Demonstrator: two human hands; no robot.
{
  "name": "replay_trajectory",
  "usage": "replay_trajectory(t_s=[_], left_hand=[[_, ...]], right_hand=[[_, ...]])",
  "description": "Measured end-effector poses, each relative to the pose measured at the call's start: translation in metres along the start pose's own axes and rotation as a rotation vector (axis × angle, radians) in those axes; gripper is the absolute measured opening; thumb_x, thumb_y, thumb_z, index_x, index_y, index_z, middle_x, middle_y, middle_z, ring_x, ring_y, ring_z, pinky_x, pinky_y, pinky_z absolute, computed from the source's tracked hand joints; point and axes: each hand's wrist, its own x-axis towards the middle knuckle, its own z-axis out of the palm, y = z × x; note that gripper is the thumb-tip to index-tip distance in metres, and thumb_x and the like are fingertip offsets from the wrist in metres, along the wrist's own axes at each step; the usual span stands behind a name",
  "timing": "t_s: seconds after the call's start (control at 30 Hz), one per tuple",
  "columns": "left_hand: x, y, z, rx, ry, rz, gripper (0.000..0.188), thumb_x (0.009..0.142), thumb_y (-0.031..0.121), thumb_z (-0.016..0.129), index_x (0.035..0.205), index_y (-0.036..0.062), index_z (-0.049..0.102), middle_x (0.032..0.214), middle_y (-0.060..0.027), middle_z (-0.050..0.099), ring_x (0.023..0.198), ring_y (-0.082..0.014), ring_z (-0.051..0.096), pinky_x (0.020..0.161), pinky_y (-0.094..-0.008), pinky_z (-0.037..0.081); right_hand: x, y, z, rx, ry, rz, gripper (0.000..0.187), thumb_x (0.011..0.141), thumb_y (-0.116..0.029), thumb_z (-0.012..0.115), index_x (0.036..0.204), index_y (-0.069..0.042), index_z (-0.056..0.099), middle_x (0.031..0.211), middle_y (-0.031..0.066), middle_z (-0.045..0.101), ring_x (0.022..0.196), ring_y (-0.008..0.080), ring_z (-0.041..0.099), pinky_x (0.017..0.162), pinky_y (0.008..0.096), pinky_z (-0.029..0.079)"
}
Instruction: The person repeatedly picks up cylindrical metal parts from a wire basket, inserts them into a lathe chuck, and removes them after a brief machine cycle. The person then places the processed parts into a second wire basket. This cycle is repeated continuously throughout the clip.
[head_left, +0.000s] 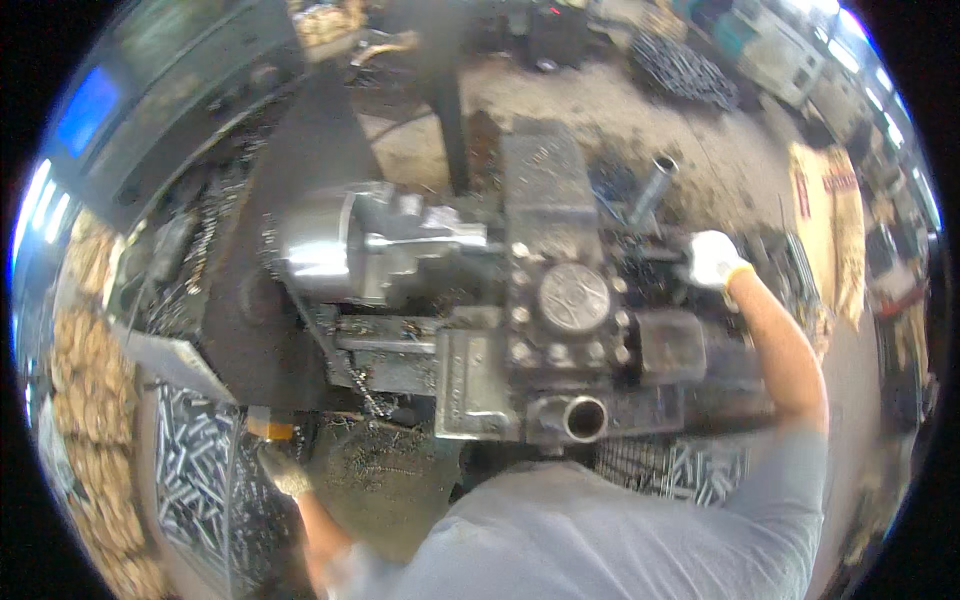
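Observation:
A lathe fills the middle, its shiny chuck (320,250) at the left facing a dark tool turret (575,298) with a round, bolted cap. My right hand (714,260), in a white glove, is closed at the end of a dark bar on the machine's right side; what lies inside the fingers is hidden. My left hand (287,472), in a soiled glove, is low at the left, just below a small orange-yellow piece (270,430) at the machine's edge. Its fingers are blurred. A short open tube (585,418) points upward at the machine's near side.
Many short metal tubes (190,460) fill a bin at lower left; more tubes (705,472) lie below the machine's right part. Metal shavings (370,400) hang under the chuck. Stacked sacks (92,390) line the left. Another tube (655,188) leans behind the machine; a dark heap (683,70) lies beyond.

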Motion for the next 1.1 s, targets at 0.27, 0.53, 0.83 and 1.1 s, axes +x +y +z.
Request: replay_trajectory(t_s=[0.27, 0.53, 0.83, 1.1], left_hand=[[-0.059, 0.234, -0.021, -0.429, -0.192, -0.138, 0.030, 0.101, 0.026, 0.065, 0.116, 0.0001, 0.070, 0.115, -0.0184, 0.074, 0.107, -0.0319, 0.071, 0.098, -0.0440, 0.053], [0.040, 0.492, 0.008, -0.344, 0.010, 0.968, 0.058, 0.077, 0.020, 0.081, 0.131, 0.0052, 0.064, 0.132, -0.0219, 0.062, 0.132, -0.0453, 0.053, 0.121, -0.0587, 0.034], [0.048, 0.492, 0.026, -0.309, -0.026, 0.974, 0.070, 0.077, 0.019, 0.076, 0.144, 0.0069, 0.059, 0.147, -0.0211, 0.055, 0.145, -0.0440, 0.043, 0.126, -0.0600, 0.027], [0.048, 0.498, 0.028, -0.298, -0.059, 0.974, 0.064, 0.079, 0.020, 0.072, 0.141, 0.0097, 0.061, 0.148, -0.0198, 0.057, 0.144, -0.0434, 0.046, 0.126, -0.0617, 0.026]], right_hand=[[0.061, -0.089, -0.102, 0.358, 0.346, -0.372, 0.035, 0.087, -0.041, 0.070, 0.105, -0.013, 0.079, 0.105, 0.0164, 0.078, 0.097, 0.0395, 0.074, 0.086, 0.0473, 0.059], [0.156, -0.233, -0.146, 0.293, -0.030, -0.634, 0.060, 0.078, -0.052, 0.078, 0.120, -0.010, 0.077, 0.110, 0.0200, 0.078, 0.103, 0.0377, 0.075, 0.089, 0.0460, 0.059], [0.194, -0.241, -0.133, 0.454, -0.651, -0.433, 0.037, 0.084, -0.029, 0.083, 0.106, 0.000, 0.077, 0.100, 0.0121, 0.080, 0.088, 0.0211, 0.075, 0.076, 0.0403, 0.061], [0.159, -0.229, -0.148, 0.153, -0.393, -0.527, 0.064, 0.071, -0.055, 0.086, 0.105, -0.001, 0.078, 0.089, 0.0177, 0.078, 0.081, 0.0283, 0.074, 0.075, 0.0424, 0.058]])
